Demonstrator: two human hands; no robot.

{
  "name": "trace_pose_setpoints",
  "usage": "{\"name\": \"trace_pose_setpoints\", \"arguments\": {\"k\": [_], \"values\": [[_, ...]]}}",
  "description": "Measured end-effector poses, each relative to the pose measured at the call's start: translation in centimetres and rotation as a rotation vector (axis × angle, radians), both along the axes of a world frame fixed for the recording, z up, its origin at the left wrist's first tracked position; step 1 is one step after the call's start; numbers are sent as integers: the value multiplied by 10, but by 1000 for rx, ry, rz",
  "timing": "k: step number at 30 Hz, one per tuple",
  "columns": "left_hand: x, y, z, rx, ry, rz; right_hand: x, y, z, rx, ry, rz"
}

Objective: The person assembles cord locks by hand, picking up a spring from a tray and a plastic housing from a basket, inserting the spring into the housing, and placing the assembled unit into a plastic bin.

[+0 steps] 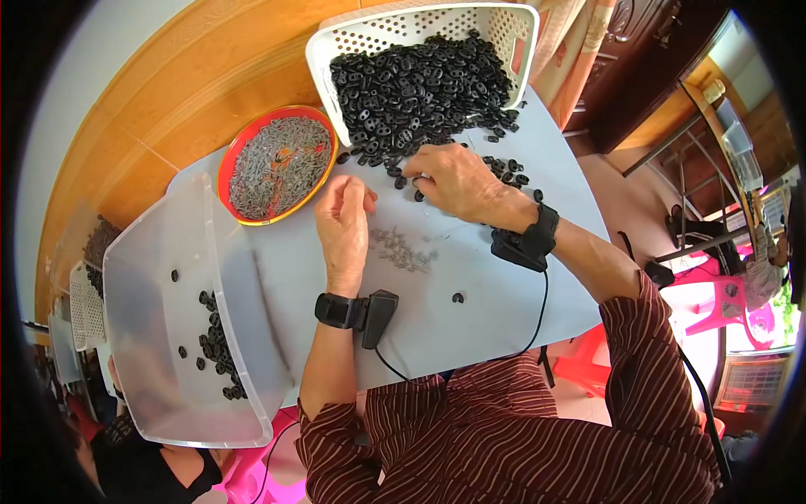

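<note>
My left hand [342, 220] is raised over the table just right of the red bowl, its fingers curled together; whatever they hold is hidden. My right hand [460, 181] reaches in front of the white basket, thumb and fingers pinched at a small black oval plastic piece [419, 195] by the edge of the heap. Many more black plastic pieces [420, 88], some showing two holes, fill the tipped basket and spill onto the table. Between and below my hands lies a loose patch of small grey metal parts [401, 250], too small to name exactly.
A red bowl [222, 181] with a yellow rim holds many grey parts. The white perforated basket [314, 63] lies at the back. On the left, a clear plastic bin [151, 260] holds black pieces. One black piece [457, 297] lies near the table's [504, 323] front. Cables hang from both wrist devices.
</note>
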State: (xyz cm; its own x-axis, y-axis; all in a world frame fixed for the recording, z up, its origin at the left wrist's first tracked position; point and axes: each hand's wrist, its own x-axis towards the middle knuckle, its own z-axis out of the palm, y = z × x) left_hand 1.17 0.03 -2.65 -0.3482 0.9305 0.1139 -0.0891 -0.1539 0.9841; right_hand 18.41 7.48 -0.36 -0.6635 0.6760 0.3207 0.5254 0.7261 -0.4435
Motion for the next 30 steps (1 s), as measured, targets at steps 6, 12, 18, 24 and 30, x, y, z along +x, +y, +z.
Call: {"name": "trace_pose_setpoints", "arguments": {"k": [6,12,18,24,30], "values": [[1,-2,0,14,37,-19,15,5,-3,32,100,-33],[2,-2,-4,-33,50,-28,17,9,-5,10,57,-30],[3,-1,-5,-55,74,-24,14,10,0,-249,267,-15],[4,-1,-4,-64,71,-20,19,11,-6,-202,228,-23],[4,-2,-7,-52,42,-31,20,22,-13,-74,202,-38]]}}
